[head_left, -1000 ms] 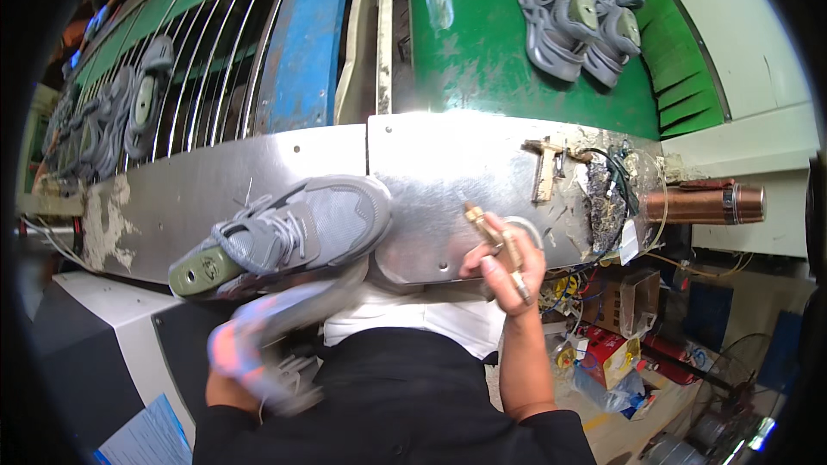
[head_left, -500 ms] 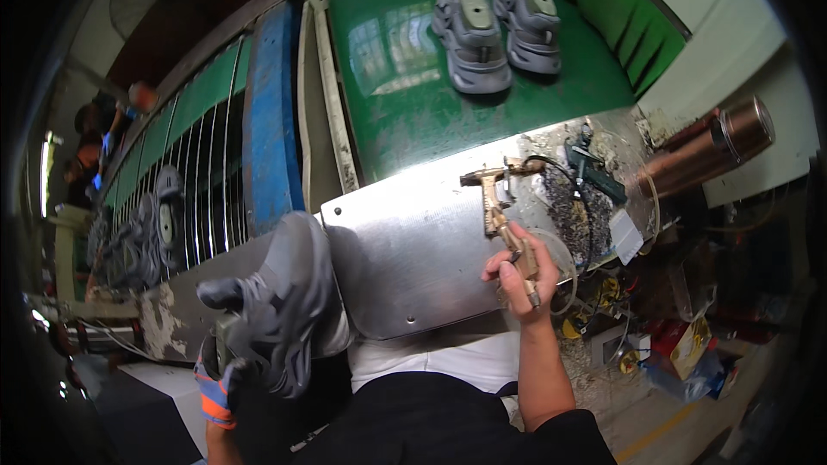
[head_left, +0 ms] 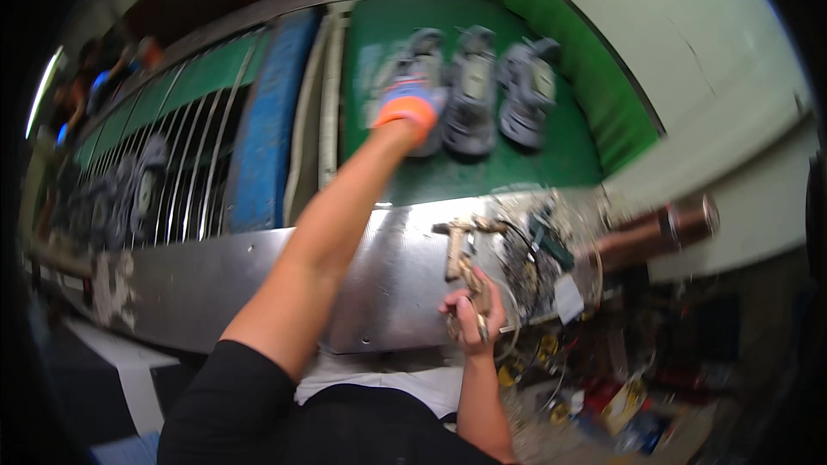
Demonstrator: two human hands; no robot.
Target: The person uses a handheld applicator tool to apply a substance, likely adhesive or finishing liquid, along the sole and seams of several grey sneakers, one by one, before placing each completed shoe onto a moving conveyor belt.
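Newly, the gloved left hand [head_left: 412, 95] reached across the bench [head_left: 215, 280] to a grey shoe [head_left: 425, 41] near the left edge of the green surface [head_left: 431, 185]; half a second earlier, that shoe hung by the bench's front edge. Consequence: the row counted three, two other grey shoes [head_left: 472, 120] standing right of it. Left grip: blurred, pinching or loosened could not be told. Right hand [head_left: 472, 310]: bare, fingers wrapped round a brass-coloured tool [head_left: 476, 288] over the bench's front edge. Writing: none legible; white card [head_left: 568, 299], bench's right end, was blurred.
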